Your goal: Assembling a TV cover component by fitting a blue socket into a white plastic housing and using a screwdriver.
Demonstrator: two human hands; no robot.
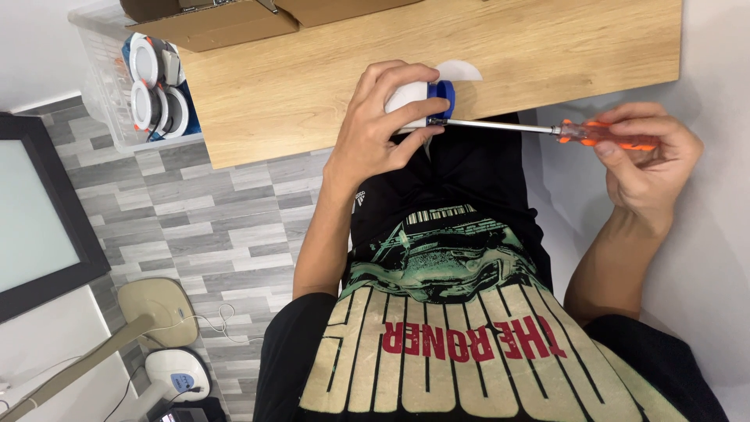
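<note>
Screwdriver going into a small white fitting, held right at the desk edge

The right hand [644, 160] is curled shut around the orange see-through handle of a screwdriver [547, 130], thumb and fingertips pinching it like it's ready to twist, and the steel shaft runs level across to the left hand [383, 129], which is wrapped tight over a small white fitting with a blue part [426, 98] sitting just above the near edge of the wooden desk [312, 86]. Looks like the tip meets the fitting right by the left thumb, though the fingers hide the exact spot. To do this bit well, best bet is keeping the shaft dead in line with the screw, pushing in lightly while turning, and resting the left hand against the desk so nothing wobbles. A clear plastic bin [109, 101] of round white lamp fittings [148, 86] sits off the desk's left end, and cardboard boxes [219, 23] sit at the back.
</note>
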